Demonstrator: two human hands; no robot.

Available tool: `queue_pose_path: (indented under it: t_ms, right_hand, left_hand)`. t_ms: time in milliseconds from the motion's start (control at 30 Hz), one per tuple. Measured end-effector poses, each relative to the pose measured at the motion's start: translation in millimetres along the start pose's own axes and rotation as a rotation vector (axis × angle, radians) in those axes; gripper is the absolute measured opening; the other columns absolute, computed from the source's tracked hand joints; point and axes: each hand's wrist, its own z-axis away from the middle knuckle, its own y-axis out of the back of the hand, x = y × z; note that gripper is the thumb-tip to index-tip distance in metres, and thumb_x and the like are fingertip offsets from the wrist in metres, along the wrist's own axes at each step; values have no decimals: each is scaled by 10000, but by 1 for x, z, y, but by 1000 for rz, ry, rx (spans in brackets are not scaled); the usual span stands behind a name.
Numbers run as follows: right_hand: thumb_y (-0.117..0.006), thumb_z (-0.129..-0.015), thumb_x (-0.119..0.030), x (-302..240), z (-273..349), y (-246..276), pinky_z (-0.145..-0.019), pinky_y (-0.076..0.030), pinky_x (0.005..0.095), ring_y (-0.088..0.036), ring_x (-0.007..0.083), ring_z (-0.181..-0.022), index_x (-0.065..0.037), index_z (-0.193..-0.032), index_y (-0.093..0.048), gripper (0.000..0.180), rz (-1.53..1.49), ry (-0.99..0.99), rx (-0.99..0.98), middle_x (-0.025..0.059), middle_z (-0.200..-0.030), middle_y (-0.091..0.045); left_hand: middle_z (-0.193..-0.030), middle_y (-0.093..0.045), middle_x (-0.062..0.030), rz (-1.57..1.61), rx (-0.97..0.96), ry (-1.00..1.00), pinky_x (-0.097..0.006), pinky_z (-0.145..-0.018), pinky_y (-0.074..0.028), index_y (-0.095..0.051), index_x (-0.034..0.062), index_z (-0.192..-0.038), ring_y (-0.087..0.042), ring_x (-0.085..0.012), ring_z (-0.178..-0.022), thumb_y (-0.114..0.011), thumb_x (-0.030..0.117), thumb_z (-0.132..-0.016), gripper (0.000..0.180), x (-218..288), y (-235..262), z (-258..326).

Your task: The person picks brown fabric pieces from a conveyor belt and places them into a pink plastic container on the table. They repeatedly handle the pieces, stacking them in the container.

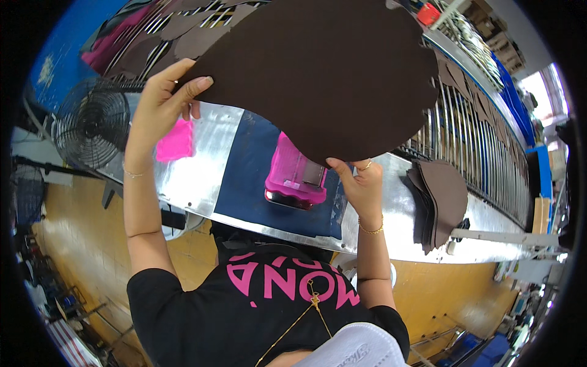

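A large dark brown cut leather piece (324, 67) with a curved outline is held up over the metal table, hiding part of what lies behind it. My left hand (170, 95) pinches its left edge between thumb and fingers. At the lower edge, my right hand (361, 180) grips it with the thumb in front. Below the leather piece, a pink plastic basket (278, 165) with small items in it stands on a dark blue mat (244, 183). A bright pink cloth (176, 140) lies near my left forearm.
To the right, a stack of brown cut pieces (437, 202) hangs slightly over the table's front edge. Beyond it runs a rack of metal rods (471, 140) with more pieces. A black wire fan (92, 122) stands at the left end of the metal table (195, 177).
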Motion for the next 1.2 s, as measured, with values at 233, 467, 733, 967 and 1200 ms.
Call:
queue_pose_path:
  t_ms: [233, 467, 733, 967, 1200]
  right_hand:
    - [-730, -705, -32, 11, 14, 2, -729, -470, 340, -606, 280, -844, -57, -862, -713, 160, 32, -65, -54, 108, -888, -678]
    - [-717, -733, -13, 61, 84, 52, -787, -454, 323, -601, 273, -875, -37, -933, -683, 205, 207, -207, -17, 112, -912, -663]
    - [-646, -826, -20, 49, 159, 141, -720, -464, 279, -576, 160, -829, 20, -955, -656, 135, 123, -454, 380, 78, -823, -616]
    - [-603, -878, -43, -28, 150, 222, -668, -429, 281, -511, 165, -742, 38, -923, -623, 96, 649, -296, 594, 80, -734, -572]
    - [-620, -879, -102, -26, 87, 217, -737, -440, 284, -534, 191, -784, -3, -1090, -626, 234, 610, -419, 764, 98, -795, -603]
  left_hand:
    - [-715, -583, -6, -181, -73, -3, -189, -464, -413, -594, -31, -955, -563, -59, -528, -606, 25, -863, 108, -14, 8, 26]
    - [-717, -572, -77, -333, -435, 1, -303, -502, -453, -617, 0, -875, -581, -194, -534, -623, 76, -820, 93, -24, -55, 15]
    - [-831, -554, -34, -461, -716, -464, -372, -575, -470, -686, 123, -803, -595, -275, -685, -693, 191, -748, 87, -7, -138, -9]
    - [-1063, -513, -122, 14, -707, -576, -369, -684, -467, -524, 60, -1235, -586, -268, -801, -760, 396, -698, 676, 49, -199, -49]
    - [-617, -600, -92, 173, -530, -142, -283, -442, -445, -620, -16, -974, -563, -144, -459, -598, 143, -870, 190, 32, -214, -95]
